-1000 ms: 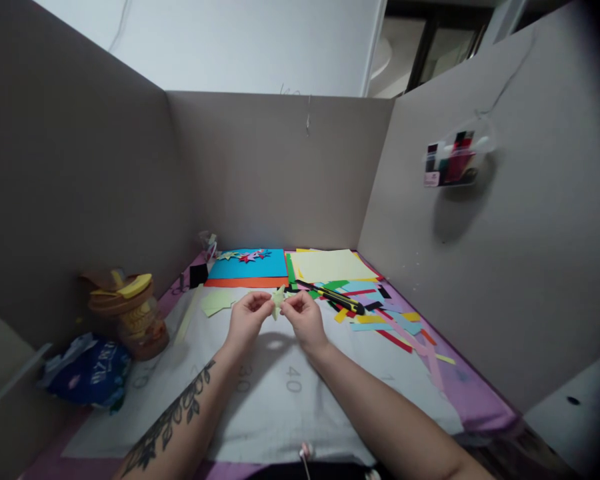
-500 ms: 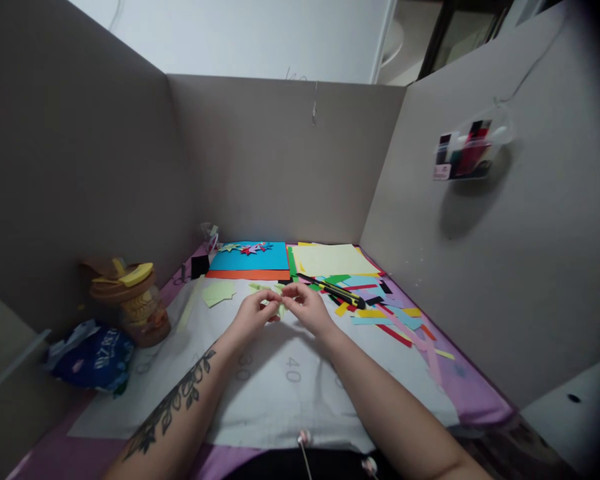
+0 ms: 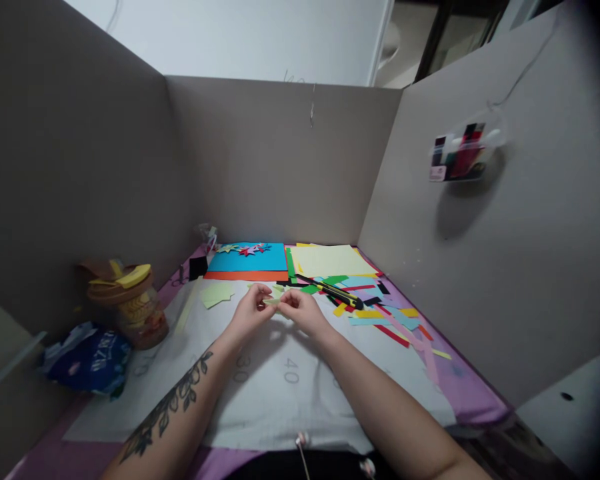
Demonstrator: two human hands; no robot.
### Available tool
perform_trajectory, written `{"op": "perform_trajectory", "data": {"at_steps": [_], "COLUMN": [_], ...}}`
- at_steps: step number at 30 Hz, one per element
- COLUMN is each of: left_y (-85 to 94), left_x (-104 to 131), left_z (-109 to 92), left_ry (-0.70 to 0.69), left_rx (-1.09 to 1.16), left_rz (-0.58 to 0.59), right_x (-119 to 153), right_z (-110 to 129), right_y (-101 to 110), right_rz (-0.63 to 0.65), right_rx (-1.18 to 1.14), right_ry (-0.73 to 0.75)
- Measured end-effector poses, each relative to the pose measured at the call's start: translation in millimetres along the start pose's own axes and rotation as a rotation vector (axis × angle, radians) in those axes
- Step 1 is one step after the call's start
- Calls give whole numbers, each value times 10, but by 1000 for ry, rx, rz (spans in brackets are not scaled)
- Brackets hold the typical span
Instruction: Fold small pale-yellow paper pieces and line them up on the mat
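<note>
- Both hands meet over the mat centre: left hand (image 3: 247,311) + right hand (image 3: 300,312) pinch the small pale-green folded paper piece (image 3: 275,301) from opposite sides, held just above the surface, prob. for fingertip control.
- I see the yellow-black utility knife (image 3: 336,293) lying just right of the hands on the loose coloured paper strips (image 3: 385,317), within reach.
- Blue card sheet w/ paper stars (image 3: 253,257) sits at the back.
- Surface: white gridded cutting mat (image 3: 275,393) on purple cloth (image 3: 473,393); grey cardboard walls (image 3: 280,160) on 3 sides.

Two hands (image 3: 250,312) (image 3: 303,312), one utility knife (image 3: 337,294), one jar (image 3: 130,307).
</note>
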State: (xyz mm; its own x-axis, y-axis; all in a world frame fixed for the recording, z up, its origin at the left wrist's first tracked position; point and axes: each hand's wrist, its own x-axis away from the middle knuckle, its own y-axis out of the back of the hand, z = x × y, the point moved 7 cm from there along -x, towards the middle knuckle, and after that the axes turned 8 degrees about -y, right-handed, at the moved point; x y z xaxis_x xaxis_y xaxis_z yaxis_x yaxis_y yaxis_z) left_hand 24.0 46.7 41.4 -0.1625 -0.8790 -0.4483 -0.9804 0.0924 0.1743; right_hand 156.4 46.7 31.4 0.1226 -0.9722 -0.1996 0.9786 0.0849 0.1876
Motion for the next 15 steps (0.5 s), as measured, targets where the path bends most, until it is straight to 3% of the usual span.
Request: {"op": "perform_trajectory", "data": {"at_steps": [8, 15], "left_y": [30, 8], "left_x": [16, -9], "left_z": [21, 41], "left_ry": [2, 19], "left_rx": [-63, -39], "left_rz": [4, 102], "right_x": [4, -5], "right_z": [-28, -2], "right_y": [-59, 25], "right_rz": [13, -73], "right_rx": [79, -29], "right_ry": [8, 21]}}
